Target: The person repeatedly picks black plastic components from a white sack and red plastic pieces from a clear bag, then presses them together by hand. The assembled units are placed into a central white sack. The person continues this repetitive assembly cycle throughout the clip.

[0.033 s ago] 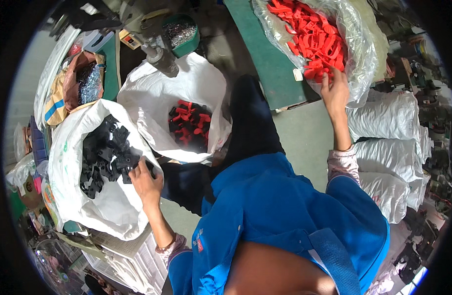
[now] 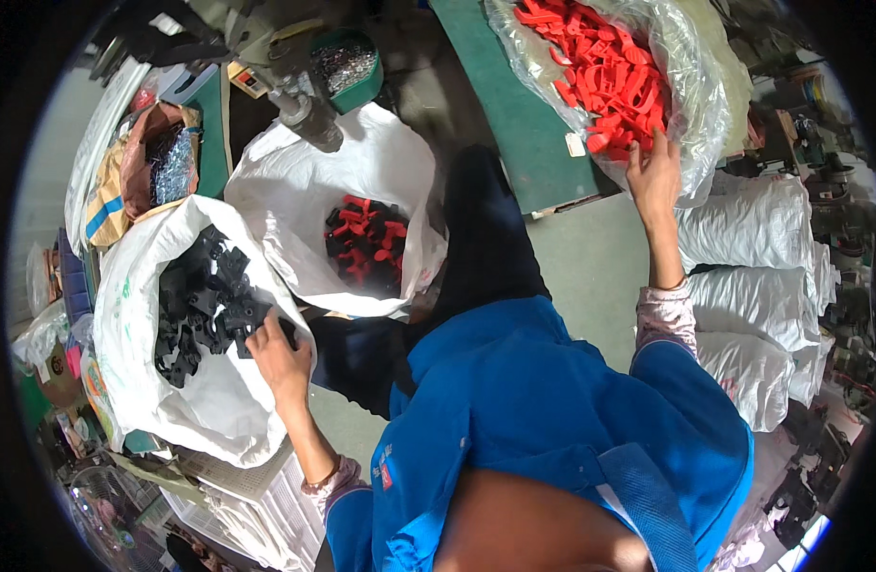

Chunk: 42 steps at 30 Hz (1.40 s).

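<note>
My left hand (image 2: 282, 360) reaches into a white woven sack (image 2: 209, 434) that holds a heap of black plastic parts (image 2: 195, 310). Its fingers are curled against the heap's near right side, around a black part. At the upper right, my right hand (image 2: 655, 181) is at the near edge of a pile of red plastic lever-like pieces (image 2: 610, 71). The thumb and fingers there are apart, with the fingertips at the pieces. A clear plastic bag (image 2: 700, 105) surrounds this pile. Between my hands, a second white sack (image 2: 290, 191) holds red-and-black parts (image 2: 366, 243).
The clear bag rests on a green tabletop (image 2: 490, 71). A grey machine part (image 2: 309, 119) overhangs the middle sack, near a green tub (image 2: 362, 88) of small metal pieces. Stuffed white sacks (image 2: 753, 300) are stacked at the right. A paper bag (image 2: 138, 162) stands at the left.
My right hand has shifted slightly right, its fingers rising a little off the red pieces. My left hand has moved slightly left and down at the black parts.
</note>
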Each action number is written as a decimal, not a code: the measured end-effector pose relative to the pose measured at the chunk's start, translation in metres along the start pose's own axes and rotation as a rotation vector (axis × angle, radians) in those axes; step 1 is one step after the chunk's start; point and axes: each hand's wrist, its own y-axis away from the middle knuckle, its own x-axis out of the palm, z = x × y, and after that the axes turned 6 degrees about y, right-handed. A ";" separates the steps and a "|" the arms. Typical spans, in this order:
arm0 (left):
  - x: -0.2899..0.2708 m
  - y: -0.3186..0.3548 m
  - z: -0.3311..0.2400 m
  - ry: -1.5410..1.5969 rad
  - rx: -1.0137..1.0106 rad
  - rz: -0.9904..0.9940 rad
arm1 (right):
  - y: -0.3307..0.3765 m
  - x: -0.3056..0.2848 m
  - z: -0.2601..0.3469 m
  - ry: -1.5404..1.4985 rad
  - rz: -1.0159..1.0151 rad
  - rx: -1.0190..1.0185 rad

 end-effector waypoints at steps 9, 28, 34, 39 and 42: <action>-0.030 0.037 0.038 0.729 -0.262 -0.309 | -0.062 0.032 -0.004 0.167 0.270 0.300; -0.015 -0.022 -0.071 2.155 0.054 -0.234 | -0.041 0.045 0.010 0.168 -0.015 -0.069; -0.014 -0.026 -0.092 2.415 -0.004 -0.067 | -0.077 0.029 0.003 0.290 0.214 -0.033; -0.008 -0.027 -0.089 2.430 -0.085 0.067 | -0.049 0.006 -0.015 0.086 0.072 0.007; -0.008 -0.032 -0.102 2.425 -0.085 0.164 | -0.015 -0.015 0.023 -0.406 -0.047 -0.099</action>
